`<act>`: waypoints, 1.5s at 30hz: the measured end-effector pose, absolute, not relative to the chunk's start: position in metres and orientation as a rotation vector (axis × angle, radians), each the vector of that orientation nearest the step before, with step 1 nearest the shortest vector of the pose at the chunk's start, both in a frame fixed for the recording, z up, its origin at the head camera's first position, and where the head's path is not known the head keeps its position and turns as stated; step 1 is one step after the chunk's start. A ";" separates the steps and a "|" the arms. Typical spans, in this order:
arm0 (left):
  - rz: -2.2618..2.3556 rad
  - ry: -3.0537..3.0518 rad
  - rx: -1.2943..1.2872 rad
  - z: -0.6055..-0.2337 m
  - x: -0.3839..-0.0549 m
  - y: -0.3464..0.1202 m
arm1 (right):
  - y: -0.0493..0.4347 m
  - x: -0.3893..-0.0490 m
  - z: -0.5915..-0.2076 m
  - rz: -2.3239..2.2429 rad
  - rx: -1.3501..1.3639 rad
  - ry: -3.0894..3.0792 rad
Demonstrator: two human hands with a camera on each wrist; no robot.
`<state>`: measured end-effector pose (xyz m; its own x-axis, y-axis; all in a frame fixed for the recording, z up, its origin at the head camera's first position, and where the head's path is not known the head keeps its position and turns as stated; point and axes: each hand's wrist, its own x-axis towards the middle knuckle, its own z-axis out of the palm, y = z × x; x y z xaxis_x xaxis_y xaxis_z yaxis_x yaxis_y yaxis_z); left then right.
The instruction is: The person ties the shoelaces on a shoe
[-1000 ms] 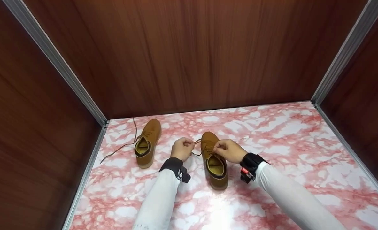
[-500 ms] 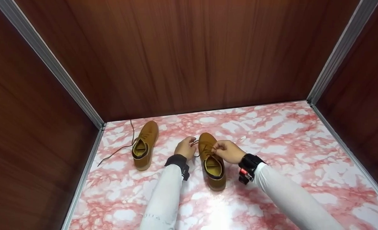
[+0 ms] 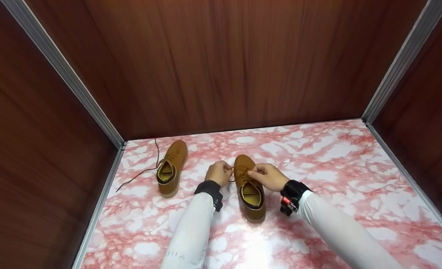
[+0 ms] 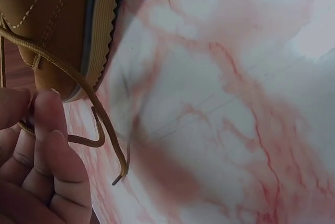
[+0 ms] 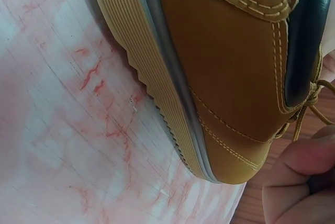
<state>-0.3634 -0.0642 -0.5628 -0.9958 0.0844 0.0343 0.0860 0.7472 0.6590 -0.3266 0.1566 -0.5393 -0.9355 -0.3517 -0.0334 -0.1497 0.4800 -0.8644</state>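
Tan shoe (image 5: 225, 77) — ridged sole (image 5: 142, 56)

Brown shoe (image 5: 225, 72) | ridged sole (image 5: 152, 72) on marbled floor (image 5: 63, 114) | laces (image 5: 312, 97) beside one of the hands (image 5: 299, 179)

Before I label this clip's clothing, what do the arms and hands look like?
The left sleeve and right sleeve are white, the left faintly marked. Dark wristbands carry small dark devices, with a red patch on the right. The left hand and right hand are bare.
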 end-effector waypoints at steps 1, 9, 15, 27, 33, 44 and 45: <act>-1.110 -2.930 -0.144 -0.562 -0.363 -0.064 | 0.157 -0.327 -0.539 -1.438 -0.426 2.526; -1.160 -2.912 -0.216 -0.547 -0.357 -0.067 | 0.158 -0.329 -0.537 -1.409 -0.394 2.619; -1.127 -2.898 -0.280 -0.539 -0.356 -0.070 | 0.160 -0.332 -0.536 -1.432 -0.356 2.640; -1.127 -2.901 -0.301 -0.533 -0.349 -0.072 | 0.158 -0.334 -0.533 -1.496 -0.343 2.620; -1.040 -2.907 -0.332 -0.530 -0.345 -0.075 | 0.160 -0.335 -0.534 -1.470 -0.347 2.653; -1.015 -2.996 -0.399 -0.515 -0.339 -0.084 | 0.161 -0.335 -0.534 -1.445 -0.336 2.684; -1.031 -3.003 -0.401 -0.513 -0.338 -0.084 | 0.161 -0.335 -0.534 -1.440 -0.336 2.688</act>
<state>-0.3378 -0.0842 -0.5131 -0.9669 0.2540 0.0252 0.2159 0.7612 0.6115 -0.3352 0.1613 -0.5336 -0.9733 -0.2260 0.0387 -0.1575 0.5359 -0.8294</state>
